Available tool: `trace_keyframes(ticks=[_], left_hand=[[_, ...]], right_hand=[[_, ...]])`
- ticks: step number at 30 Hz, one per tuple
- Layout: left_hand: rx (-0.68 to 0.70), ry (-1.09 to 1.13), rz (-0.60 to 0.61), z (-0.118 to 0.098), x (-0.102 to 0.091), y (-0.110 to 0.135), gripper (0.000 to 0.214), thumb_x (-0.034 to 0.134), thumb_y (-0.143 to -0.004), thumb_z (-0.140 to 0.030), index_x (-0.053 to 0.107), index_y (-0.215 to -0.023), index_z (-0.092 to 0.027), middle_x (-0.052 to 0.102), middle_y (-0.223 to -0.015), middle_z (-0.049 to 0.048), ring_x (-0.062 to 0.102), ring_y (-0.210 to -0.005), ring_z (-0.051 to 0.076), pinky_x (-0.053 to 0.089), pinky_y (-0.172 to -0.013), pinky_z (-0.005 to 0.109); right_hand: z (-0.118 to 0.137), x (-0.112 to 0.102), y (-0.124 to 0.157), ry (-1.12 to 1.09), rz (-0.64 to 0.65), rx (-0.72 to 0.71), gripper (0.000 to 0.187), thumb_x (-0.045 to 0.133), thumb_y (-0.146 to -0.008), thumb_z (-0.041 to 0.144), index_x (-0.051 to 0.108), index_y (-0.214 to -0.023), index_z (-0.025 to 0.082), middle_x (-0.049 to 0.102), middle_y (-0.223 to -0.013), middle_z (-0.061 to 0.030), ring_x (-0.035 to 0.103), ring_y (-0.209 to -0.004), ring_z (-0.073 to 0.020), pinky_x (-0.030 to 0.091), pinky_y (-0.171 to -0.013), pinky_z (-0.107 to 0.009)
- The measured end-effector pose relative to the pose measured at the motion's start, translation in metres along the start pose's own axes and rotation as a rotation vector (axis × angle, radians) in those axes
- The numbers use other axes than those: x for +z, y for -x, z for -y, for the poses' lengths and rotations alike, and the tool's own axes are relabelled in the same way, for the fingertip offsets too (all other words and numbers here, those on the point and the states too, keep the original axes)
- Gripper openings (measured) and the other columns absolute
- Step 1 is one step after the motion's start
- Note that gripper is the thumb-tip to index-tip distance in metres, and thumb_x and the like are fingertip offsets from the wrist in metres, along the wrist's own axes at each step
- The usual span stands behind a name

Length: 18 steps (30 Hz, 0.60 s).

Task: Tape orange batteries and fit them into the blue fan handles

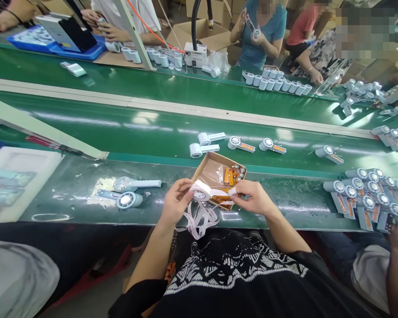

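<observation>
Between the two hands, right above the near side of an open cardboard box (228,161), a white roll (202,189) is hanging in the air, tape or labels by the look of it. The left hand (178,201) is pinching it, thumb against fingers, and the right hand (254,196) is pinching the far end of a white strip (220,193) that's running across from it. I'd call the step handling a length off that roll; the next move is probably calling for a firm left hold and a light right pinch so nothing's twisting.

Count so far: one roll, one strip, one box. Just below, a printed paper ribbon (199,221) is lying in loops, too tangled to say if it's one piece. Orange-wrapped cells (230,176) are sitting in the box, several, but they're overlapping so no honest number.

Further out, two handheld fans (129,201) are lying on the green bench (285,207) to the left. On the belt (152,132) beyond, I'm counting five: two pale fans (209,138) close together, plus three fans with orange showing (234,142), spaced out rightward. Way over right, a fan cluster (368,194) is piling up past ten, exact total hidden.
</observation>
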<state>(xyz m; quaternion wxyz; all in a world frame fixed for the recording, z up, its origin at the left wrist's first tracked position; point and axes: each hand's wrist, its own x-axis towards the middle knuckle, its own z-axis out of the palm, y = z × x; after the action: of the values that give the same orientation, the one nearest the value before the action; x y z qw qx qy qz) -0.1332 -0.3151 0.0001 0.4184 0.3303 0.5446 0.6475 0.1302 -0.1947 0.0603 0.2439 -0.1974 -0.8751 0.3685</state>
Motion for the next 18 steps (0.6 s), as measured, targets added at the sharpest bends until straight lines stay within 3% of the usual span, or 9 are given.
trace_keyframes(ticks=[2,4,6,7,10,13,15,18], left_hand=[[0.059,0.184,-0.162,-0.005,-0.001,-0.003,0.051,0.096,-0.075,-0.051,0.068,-0.109,-0.025,0.078,-0.096,0.0016,0.074,-0.082,0.017,0.062,-0.079,0.030],[0.092,0.331,-0.271,-0.015,-0.001,-0.002,0.050,0.099,-0.071,-0.047,0.069,-0.107,-0.029,0.076,-0.097,-0.0013,0.072,-0.083,0.016,0.063,-0.081,0.031],[0.072,0.411,-0.224,-0.030,-0.002,0.007,0.048,0.098,-0.071,-0.048,0.071,-0.106,-0.030,0.073,-0.089,-0.0027,0.069,-0.076,0.016,0.062,-0.075,0.031],[0.061,0.440,-0.154,-0.038,-0.003,0.013,0.047,0.095,-0.073,-0.050,0.071,-0.108,-0.031,0.070,-0.081,-0.0033,0.065,-0.068,0.014,0.061,-0.070,0.031],[0.130,0.521,0.082,-0.058,-0.001,0.036,0.051,0.088,-0.078,-0.059,0.071,-0.118,-0.033,0.058,-0.062,-0.0066,0.049,-0.046,0.011,0.053,-0.054,0.029],[0.208,0.489,0.112,-0.065,0.003,0.045,0.049,0.087,-0.081,-0.057,0.071,-0.121,-0.034,0.060,-0.060,-0.0057,0.051,-0.045,0.013,0.051,-0.052,0.030],[0.158,0.388,0.062,-0.058,0.005,0.041,0.049,0.089,-0.080,-0.053,0.071,-0.120,-0.032,0.066,-0.066,-0.0021,0.059,-0.052,0.016,0.053,-0.054,0.031],[0.004,0.234,0.050,-0.035,0.003,0.030,0.056,0.093,-0.078,-0.052,0.070,-0.122,-0.026,0.074,-0.077,0.0024,0.067,-0.061,0.019,0.056,-0.060,0.030]], right_hand=[[0.002,0.000,0.003,-0.054,0.132,-0.070,0.023,0.062,-0.104,0.030,0.078,-0.090,0.022,0.075,-0.077,-0.0050,0.067,-0.072,-0.0179,0.051,-0.070,-0.031],[0.002,0.003,0.003,-0.121,0.370,-0.104,0.024,0.062,-0.105,0.032,0.080,-0.093,0.023,0.077,-0.080,-0.0046,0.068,-0.074,-0.0170,0.052,-0.071,-0.030],[-0.001,0.008,-0.002,-0.154,0.593,-0.078,0.022,0.063,-0.106,0.036,0.081,-0.102,0.024,0.080,-0.087,-0.0032,0.070,-0.076,-0.0156,0.052,-0.071,-0.028],[-0.005,0.013,-0.005,-0.120,0.641,-0.038,0.021,0.064,-0.106,0.037,0.080,-0.106,0.024,0.081,-0.091,-0.0029,0.071,-0.078,-0.0154,0.053,-0.073,-0.027],[-0.021,0.030,-0.020,0.225,0.547,0.123,0.019,0.069,-0.102,0.037,0.079,-0.106,0.021,0.081,-0.101,-0.0081,0.073,-0.092,-0.0216,0.053,-0.080,-0.032],[-0.036,0.048,-0.033,0.538,0.510,0.184,0.019,0.083,-0.091,0.036,0.080,-0.098,0.018,0.080,-0.106,-0.0149,0.072,-0.103,-0.0306,0.053,-0.085,-0.037],[-0.043,0.053,-0.038,0.543,0.545,0.200,0.014,0.084,-0.088,0.031,0.079,-0.092,0.019,0.080,-0.103,-0.0139,0.073,-0.101,-0.0299,0.052,-0.083,-0.036],[-0.048,0.046,-0.036,0.260,0.475,0.260,0.012,0.080,-0.090,0.028,0.074,-0.084,0.019,0.078,-0.093,-0.0083,0.073,-0.093,-0.0238,0.053,-0.081,-0.033]])
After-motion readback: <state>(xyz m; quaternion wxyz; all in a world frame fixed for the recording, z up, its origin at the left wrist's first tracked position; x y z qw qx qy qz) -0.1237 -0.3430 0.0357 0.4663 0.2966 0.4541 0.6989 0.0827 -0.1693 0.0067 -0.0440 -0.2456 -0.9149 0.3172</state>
